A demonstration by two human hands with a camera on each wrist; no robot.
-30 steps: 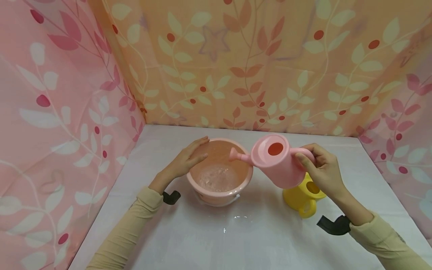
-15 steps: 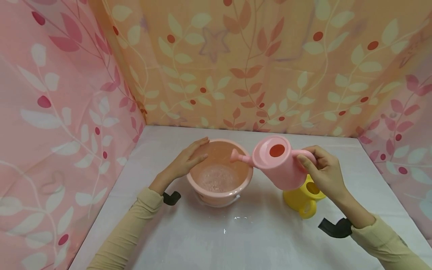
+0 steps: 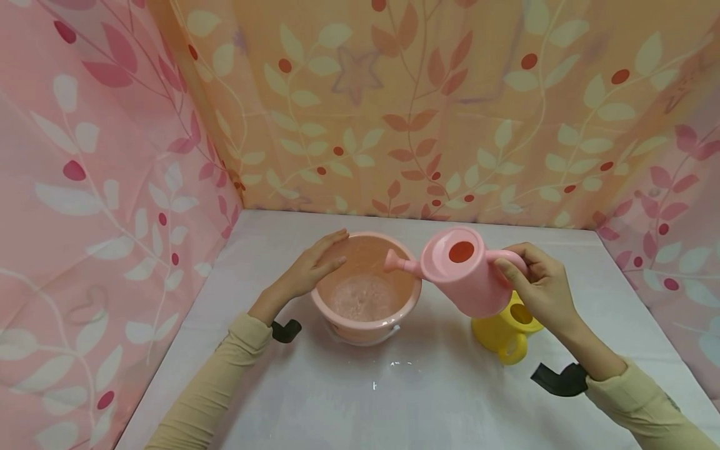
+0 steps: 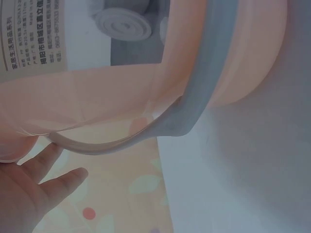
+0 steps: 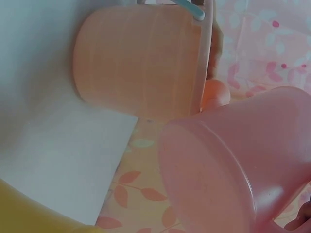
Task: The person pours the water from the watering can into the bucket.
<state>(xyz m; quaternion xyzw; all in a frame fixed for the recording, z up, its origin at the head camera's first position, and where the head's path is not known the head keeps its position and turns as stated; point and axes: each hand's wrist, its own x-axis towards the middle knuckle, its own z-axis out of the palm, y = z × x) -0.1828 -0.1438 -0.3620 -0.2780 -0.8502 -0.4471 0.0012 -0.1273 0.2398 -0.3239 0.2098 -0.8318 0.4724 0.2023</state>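
Observation:
A pink bucket [image 3: 365, 294] with water in it stands on the white table [image 3: 439, 394]. My left hand [image 3: 311, 267] rests on its left rim with the fingers straight. My right hand [image 3: 539, 286] grips the handle of a pink watering can [image 3: 467, 275], held tilted with its spout [image 3: 395, 260] over the bucket's right rim. In the left wrist view the bucket [image 4: 233, 53] and its pale bail handle [image 4: 194, 102] fill the frame above my palm [image 4: 26, 191]. The right wrist view shows the can's body [image 5: 233, 170] close up, with the bucket [image 5: 141, 63] beyond it.
A yellow watering can [image 3: 502, 331] stands on the table just under my right hand, and its edge [image 5: 29, 216] shows in the right wrist view. Leaf-patterned cloth walls [image 3: 427, 106] close in the table at the back and both sides. A few water drops [image 3: 400, 364] lie before the bucket.
The pink watering can has shifted very slightly to the right and down. Both hands keep their hold and place.

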